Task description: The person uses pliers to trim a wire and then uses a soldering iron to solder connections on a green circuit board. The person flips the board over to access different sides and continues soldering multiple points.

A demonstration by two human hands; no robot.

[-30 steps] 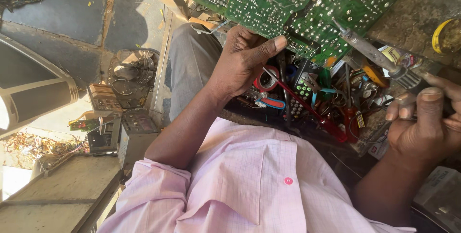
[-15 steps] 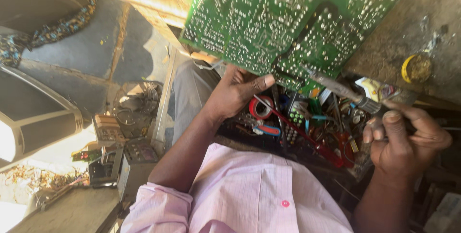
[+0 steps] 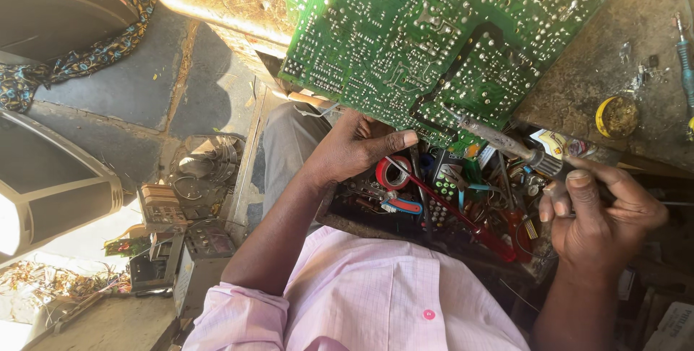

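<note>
Head view shows the right hand (image 3: 603, 210) closed round the dark handle of a soldering iron with a metal shaft (image 3: 506, 143), thumb and fingers pinched tight like a pen grip; the shaft runs up toward ten o'clock so that its tip meets the solder side of a large green printed circuit board (image 3: 434, 40). The left hand (image 3: 358, 148) grips the board's lower edge at about nine o'clock from the iron tip, thumb pressed flat along the edge and fingers curled underneath, apparently steadying the board, which is tilted up so its solder joints face the person. Below both hands, at six o'clock, lies an open tray of tools (image 3: 463, 206) with a roll of red tape (image 3: 392, 174) and a red-handled screwdriver (image 3: 463, 217). At three o'clock, on the worn bench top (image 3: 614, 47), sits a small round yellow tin (image 3: 617, 116). Far off at nine o'clock stands a grey television casing (image 3: 50, 192).
</note>
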